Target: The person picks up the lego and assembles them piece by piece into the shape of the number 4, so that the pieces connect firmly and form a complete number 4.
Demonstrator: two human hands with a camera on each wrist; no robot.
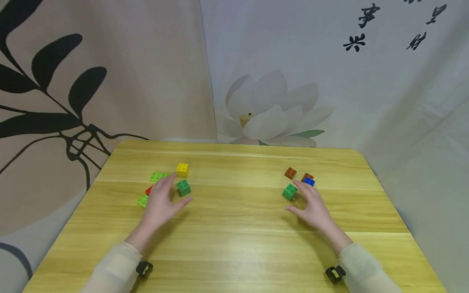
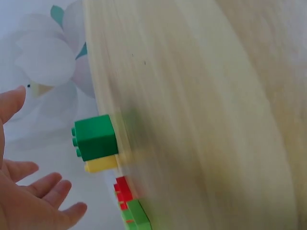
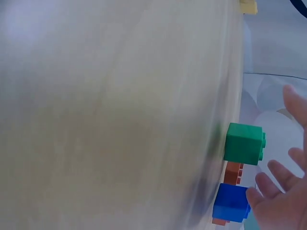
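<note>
My left hand (image 1: 160,202) hovers over the left group of toy bricks, thumb and fingers spread with nothing between them. Around it lie a green brick (image 1: 184,187), a yellow brick (image 1: 182,170), two light green bricks (image 1: 143,200) and a red brick (image 1: 148,190) partly hidden by the hand. On the right, my right hand (image 1: 311,206) is held with thumb and fingers apart beside another green brick (image 1: 289,192). Its fingers are close to a blue brick (image 3: 231,202); whether they touch is unclear. Two brown bricks (image 1: 290,173) lie just beyond.
The bricks stand on a wooden table (image 1: 234,244), in two groups toward its far side. A printed curtain (image 1: 275,61) hangs behind the table's back edge. Each sleeve carries a small black wrist device (image 1: 144,269) near the cuff.
</note>
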